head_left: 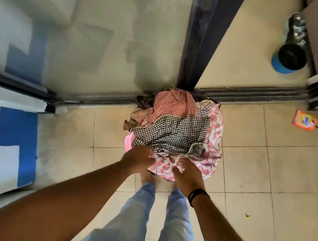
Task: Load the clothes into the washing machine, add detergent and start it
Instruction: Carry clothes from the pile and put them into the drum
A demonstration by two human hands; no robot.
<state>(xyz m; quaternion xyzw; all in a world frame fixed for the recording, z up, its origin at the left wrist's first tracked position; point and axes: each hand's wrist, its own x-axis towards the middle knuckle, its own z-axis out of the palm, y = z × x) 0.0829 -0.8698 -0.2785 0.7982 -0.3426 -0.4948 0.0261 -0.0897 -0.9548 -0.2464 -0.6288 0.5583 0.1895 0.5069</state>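
Both hands gripping a heap of laundry on a tiled floor, seen from above.

Nearest, two legs in pale blue jeans (138, 221); just beyond, left hand (139, 159) and right hand (185, 172), wristband (198, 196) on the right wrist, each grip closed tight on the near edge of a pink-and-white patterned cloth (213, 141). Piled over that cloth, a black-and-white checked garment (174, 135), then a red checked one (173, 104) against the sliding door track (250, 93). Farther right on the floor (269, 179), well apart from the heap, an orange Tide detergent packet (304, 122); beyond the track, a blue-based round container (289, 57).
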